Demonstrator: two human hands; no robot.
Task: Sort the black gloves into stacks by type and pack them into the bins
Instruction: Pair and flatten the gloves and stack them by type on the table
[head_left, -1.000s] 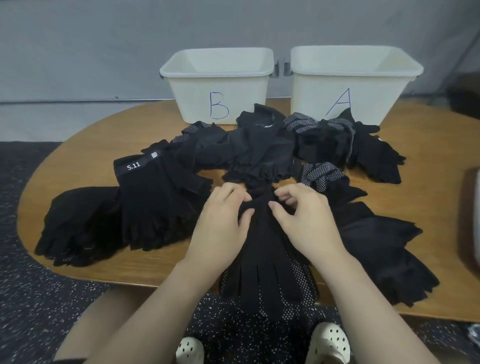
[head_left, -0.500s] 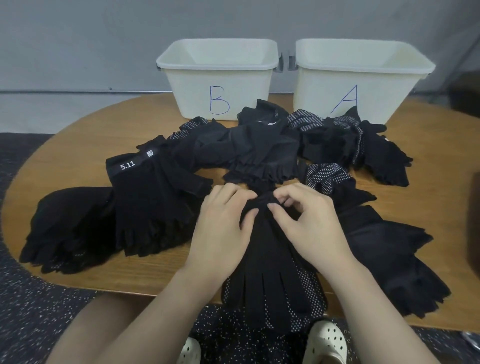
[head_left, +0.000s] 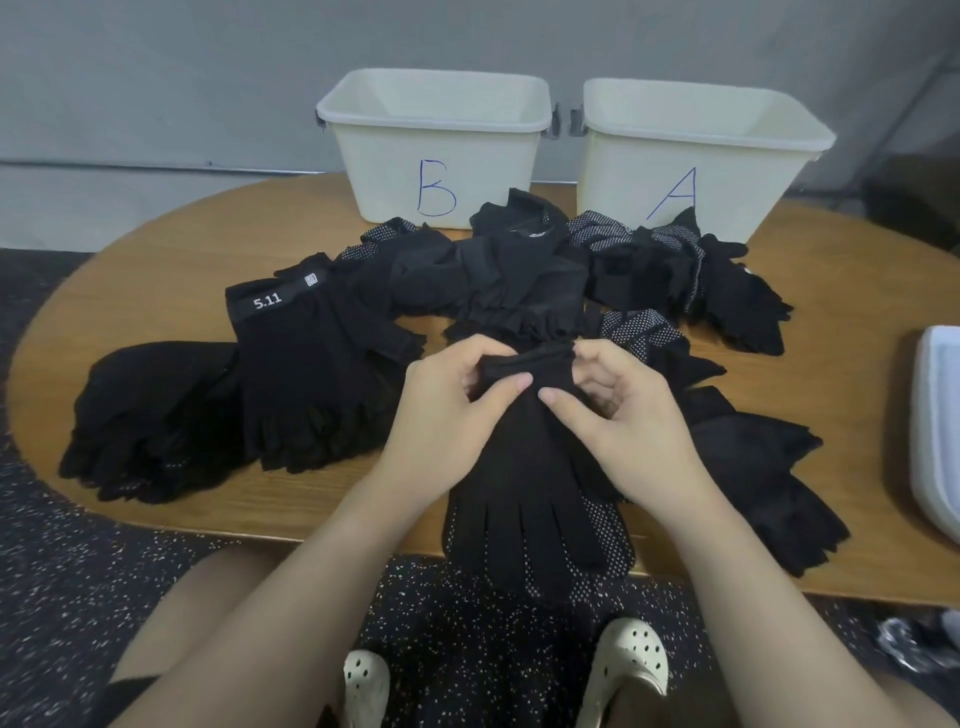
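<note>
At the cuff: both thumbs and fingertips (head_left: 521, 383) are curled in and pinching the open end of the top glove (head_left: 524, 467); half a second ago they lay flatter on it, now the cuff is bunched and lifted a bit off the pile.
Left hand: left hand (head_left: 449, 415) grips the cuff's left side, thumb on top.
Right hand: right hand (head_left: 618, 410) pinches the right side, fingers tucked under the fabric.
Glove in hand: plain black, full-fingered, fingers pointing back at the person and hanging past the table edge (head_left: 322, 525), lying on a dotted glove (head_left: 605, 525) in the near stack.
What that means: looks like the person is squaring up this stack, still sorting, not packing.
Other piles: short-fingered "5.11" gloves (head_left: 306, 374) to the left on a darker heap, a loose unsorted jumble (head_left: 498, 280) in the middle, another stack (head_left: 763, 467) to the right.
Bins: bin B (head_left: 436, 150) and bin A (head_left: 696, 161) sit at the back with no gloves showing inside, so packing probably hasn't started.
Also changed: the view has dipped slightly, so a white thing (head_left: 937, 431) now shows at the right edge; can't tell what it is.
</note>
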